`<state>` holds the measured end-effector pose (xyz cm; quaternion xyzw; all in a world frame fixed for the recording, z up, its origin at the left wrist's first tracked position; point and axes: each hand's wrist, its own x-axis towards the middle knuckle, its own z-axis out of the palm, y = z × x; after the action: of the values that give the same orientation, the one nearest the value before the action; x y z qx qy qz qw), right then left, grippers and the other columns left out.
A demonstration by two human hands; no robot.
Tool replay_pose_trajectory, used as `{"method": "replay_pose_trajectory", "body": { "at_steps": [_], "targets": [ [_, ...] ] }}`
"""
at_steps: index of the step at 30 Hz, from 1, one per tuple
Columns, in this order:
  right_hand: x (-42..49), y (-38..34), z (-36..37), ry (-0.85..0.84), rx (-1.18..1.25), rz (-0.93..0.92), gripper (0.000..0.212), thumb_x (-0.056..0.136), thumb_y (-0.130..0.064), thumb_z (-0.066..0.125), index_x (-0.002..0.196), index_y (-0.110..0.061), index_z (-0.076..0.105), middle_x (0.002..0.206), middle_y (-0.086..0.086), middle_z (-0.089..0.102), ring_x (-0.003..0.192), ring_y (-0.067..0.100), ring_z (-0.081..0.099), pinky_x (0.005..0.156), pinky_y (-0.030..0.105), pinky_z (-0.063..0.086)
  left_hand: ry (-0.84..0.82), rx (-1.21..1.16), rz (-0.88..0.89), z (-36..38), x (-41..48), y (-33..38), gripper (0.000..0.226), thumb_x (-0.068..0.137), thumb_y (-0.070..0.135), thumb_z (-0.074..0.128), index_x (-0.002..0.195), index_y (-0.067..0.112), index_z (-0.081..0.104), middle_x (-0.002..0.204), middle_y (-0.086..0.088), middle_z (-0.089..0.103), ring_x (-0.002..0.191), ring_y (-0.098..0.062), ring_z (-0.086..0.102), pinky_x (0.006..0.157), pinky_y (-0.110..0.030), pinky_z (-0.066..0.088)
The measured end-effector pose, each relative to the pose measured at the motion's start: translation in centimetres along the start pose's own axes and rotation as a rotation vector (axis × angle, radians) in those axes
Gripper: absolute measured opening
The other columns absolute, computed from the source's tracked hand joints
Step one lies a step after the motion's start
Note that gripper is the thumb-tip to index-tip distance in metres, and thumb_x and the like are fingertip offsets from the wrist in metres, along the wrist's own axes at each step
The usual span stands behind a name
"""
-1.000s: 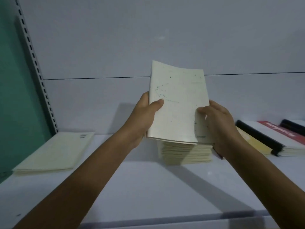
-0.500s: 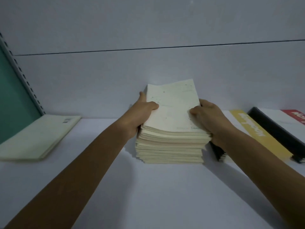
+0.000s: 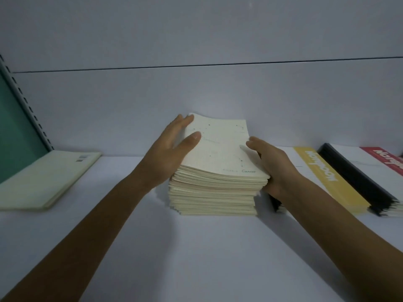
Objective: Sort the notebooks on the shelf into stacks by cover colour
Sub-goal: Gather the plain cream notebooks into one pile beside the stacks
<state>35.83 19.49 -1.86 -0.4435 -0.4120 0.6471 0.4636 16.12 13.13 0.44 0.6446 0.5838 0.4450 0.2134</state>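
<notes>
- Because the stack [image 3: 213,192] at mid-shelf [image 3: 196,247] sits ragged, its upper half overhanging to the right, a nudge could slide that half off.
- Open, fingers straight along the stack's left edge, the left hand [image 3: 172,149] steadies little.
- Curled round the upper right edge, the right hand [image 3: 272,164] could spill covers onto the yellow notebook [image 3: 327,177] just beside if it lets go carelessly.

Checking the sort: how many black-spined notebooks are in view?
2: the yellow-banded notebook beside the right hand, the red-banded notebook at the frame's right edge; others may be cut off.
</notes>
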Motion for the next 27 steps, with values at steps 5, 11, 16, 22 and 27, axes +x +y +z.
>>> {"method": "replay_pose_trajectory", "body": {
  "at_steps": [5,11,16,22,27],
  "targets": [
    [-0.1,0.1,0.2,0.010,0.021,-0.027,0.039,0.091,-0.013,0.056,0.126,0.000,0.044,0.137,0.022,0.044,0.116,0.029,0.056,0.075,0.034,0.037,-0.170,0.482,0.312,-1.1,-2.1,-1.5,0.054,0.073,0.080,0.039,0.123,0.059,0.037,0.145,0.034,0.020,0.135,0.019,0.004,0.110,-0.021,0.010],
    [-0.4,0.3,0.5,0.008,-0.069,-0.088,0.043,0.094,-0.014,0.052,0.130,0.005,0.041,0.115,0.020,0.061,0.093,0.027,0.060,0.082,0.036,0.045,-0.148,0.619,0.293,-1.3,-2.6,-1.1,0.059,0.076,0.077,0.038,0.131,0.055,0.035,0.147,0.032,0.018,0.131,0.021,0.001,0.106,-0.033,0.023],
    [-0.1,-0.2,0.2,0.003,-0.045,-0.060,0.029,0.093,-0.029,0.056,0.113,-0.010,0.058,0.107,0.009,0.065,0.093,0.026,0.064,0.081,0.036,0.051,-0.073,0.590,0.247,-1.2,-3.4,-0.8,0.078,0.076,0.072,0.044,0.145,0.041,0.028,0.156,0.020,0.014,0.140,-0.004,0.019,0.107,-0.035,0.027],
    [-0.8,-0.3,-1.6,0.143,-0.321,-0.384,0.037,0.097,-0.036,0.049,0.131,-0.022,0.049,0.119,-0.011,0.047,0.107,0.009,0.047,0.088,0.026,0.036,0.032,0.571,0.311,-0.9,-4.2,-1.4,0.071,0.084,0.064,0.047,0.146,0.034,0.029,0.156,0.016,0.018,0.140,-0.006,0.020,0.106,-0.033,0.024],
    [-1.7,0.0,-1.5,0.165,-0.496,-0.441,0.048,0.095,-0.040,0.050,0.139,-0.021,0.042,0.138,0.000,0.046,0.123,0.020,0.047,0.105,0.038,0.039,0.058,0.673,0.370,-1.0,-4.5,-0.9,0.057,0.089,0.054,0.052,0.138,0.027,0.046,0.152,0.011,0.033,0.138,-0.010,0.029,0.109,-0.037,0.027]
  ]
}}
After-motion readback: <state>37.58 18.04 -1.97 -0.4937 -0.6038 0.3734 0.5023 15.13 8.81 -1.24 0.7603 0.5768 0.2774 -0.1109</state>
